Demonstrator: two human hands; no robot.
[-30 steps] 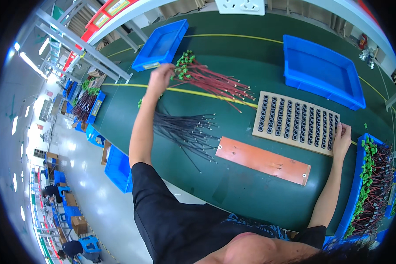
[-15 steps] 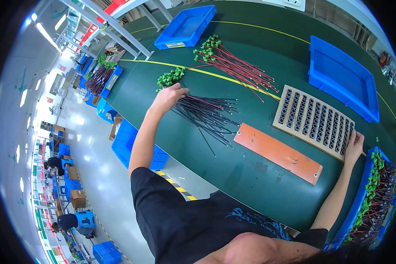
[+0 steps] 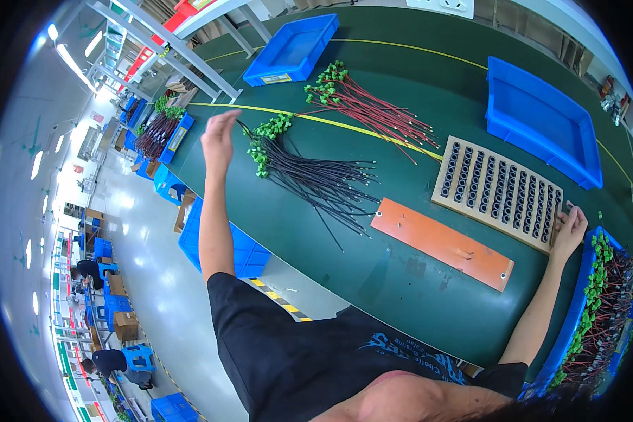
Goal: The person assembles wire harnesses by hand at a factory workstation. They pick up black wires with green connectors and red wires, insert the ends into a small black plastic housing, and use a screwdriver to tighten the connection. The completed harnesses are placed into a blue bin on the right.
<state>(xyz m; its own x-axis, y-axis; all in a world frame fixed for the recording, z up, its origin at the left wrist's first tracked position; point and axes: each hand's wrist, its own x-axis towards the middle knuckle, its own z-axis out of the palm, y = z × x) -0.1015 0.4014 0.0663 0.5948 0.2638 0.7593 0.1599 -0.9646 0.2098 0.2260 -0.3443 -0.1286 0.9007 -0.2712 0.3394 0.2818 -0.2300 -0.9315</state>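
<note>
My left hand [image 3: 219, 137] is raised left of the black wire bundle [image 3: 316, 172], its fingers pressed together. From its fingertips a black wire [image 3: 243, 128] runs to the bundle; the end inside the hand is hidden. Green connectors [image 3: 269, 133] cluster at the near-hand end of these wires. At the right edge of the wooden holder board [image 3: 439, 191], my right hand [image 3: 571, 228] has curled fingers and thumb close together. Whatever they pinch is too small to make out. Rows of black ring-shaped parts [image 3: 501, 190] fill the board.
Red wires [image 3: 383, 109] with green connectors lie behind the black bundle. An orange plate [image 3: 443, 243] rests in front of the board. Blue trays [image 3: 541, 126] [image 3: 295, 49] stand at the back. A blue bin [image 3: 577, 309] of wired connectors flanks my right arm.
My left hand has moved left and away from the green connectors, drawing a black wire with it. My right hand has shifted slightly at the board's edge, its fingers curling differently.
</note>
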